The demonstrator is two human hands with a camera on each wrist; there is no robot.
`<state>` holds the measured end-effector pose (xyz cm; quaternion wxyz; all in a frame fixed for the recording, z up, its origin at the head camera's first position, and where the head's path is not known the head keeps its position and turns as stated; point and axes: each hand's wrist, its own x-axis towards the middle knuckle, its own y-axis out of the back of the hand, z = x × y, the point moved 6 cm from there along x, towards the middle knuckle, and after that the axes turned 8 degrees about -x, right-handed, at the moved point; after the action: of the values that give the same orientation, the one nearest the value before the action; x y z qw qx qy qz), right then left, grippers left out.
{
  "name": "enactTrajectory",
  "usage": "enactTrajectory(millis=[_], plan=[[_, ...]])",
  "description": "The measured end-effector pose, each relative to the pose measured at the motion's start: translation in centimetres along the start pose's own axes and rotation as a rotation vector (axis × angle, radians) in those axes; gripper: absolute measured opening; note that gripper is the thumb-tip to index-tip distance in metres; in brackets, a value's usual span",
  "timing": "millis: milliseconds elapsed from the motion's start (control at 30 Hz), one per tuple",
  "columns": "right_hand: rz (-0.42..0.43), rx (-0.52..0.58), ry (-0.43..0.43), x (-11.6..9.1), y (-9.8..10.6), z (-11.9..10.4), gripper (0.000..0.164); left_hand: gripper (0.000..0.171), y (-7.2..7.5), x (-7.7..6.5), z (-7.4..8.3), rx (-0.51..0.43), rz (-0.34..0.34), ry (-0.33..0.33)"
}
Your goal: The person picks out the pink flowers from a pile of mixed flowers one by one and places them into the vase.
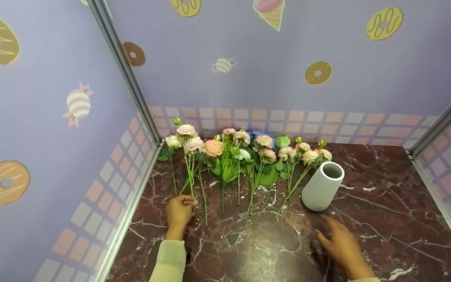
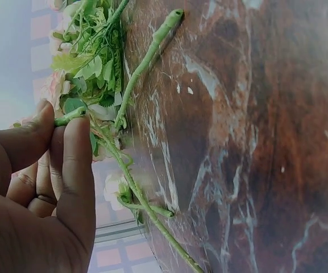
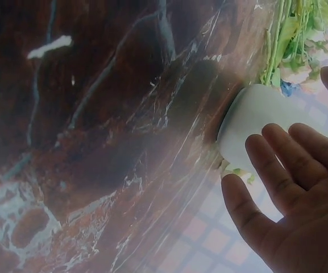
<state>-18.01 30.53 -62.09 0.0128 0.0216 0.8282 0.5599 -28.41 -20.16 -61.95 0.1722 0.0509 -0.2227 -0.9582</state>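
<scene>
My left hand (image 1: 179,213) pinches the lower end of a green artificial flower stem (image 2: 70,116) between thumb and fingers. That stem runs up among pale pink blooms (image 1: 186,131) at the left of the row. Other stems lie close beside this hand, one with a white bloom (image 1: 173,141). My right hand (image 1: 341,242) holds nothing; its fingers are spread and extended toward the white vase (image 1: 320,192). In the right wrist view the fingers appear in front of the vase (image 3: 254,116). The vase stands upright, and no stem shows in its mouth.
Several more artificial flowers lie in a row along the back wall, including an orange bloom (image 1: 213,148), a leafy green sprig (image 1: 225,166) and a green bloom (image 1: 282,141). The dark red marbled tabletop (image 1: 249,250) is bounded by patterned panels at left, back and right.
</scene>
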Motion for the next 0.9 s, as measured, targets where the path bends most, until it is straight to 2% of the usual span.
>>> enactTrajectory(millis=[200,467,700,900], plan=[[-0.022,0.003,-0.003,0.1,-0.3,0.0,0.061,0.016,-0.2,-0.5,0.0,0.000,-0.006,0.002],[-0.034,0.013,-0.012,0.1,-0.4,0.1,0.062,0.013,-0.5,-0.7,0.7,-0.045,-0.002,-0.023],[-0.050,0.020,-0.015,-0.1,-0.4,-0.1,0.062,0.011,-0.8,-1.4,0.9,-0.065,-0.021,-0.003],[-0.044,0.029,-0.005,0.0,-0.4,-0.3,0.060,0.013,-0.8,-2.0,1.3,-0.058,-0.015,-0.050]])
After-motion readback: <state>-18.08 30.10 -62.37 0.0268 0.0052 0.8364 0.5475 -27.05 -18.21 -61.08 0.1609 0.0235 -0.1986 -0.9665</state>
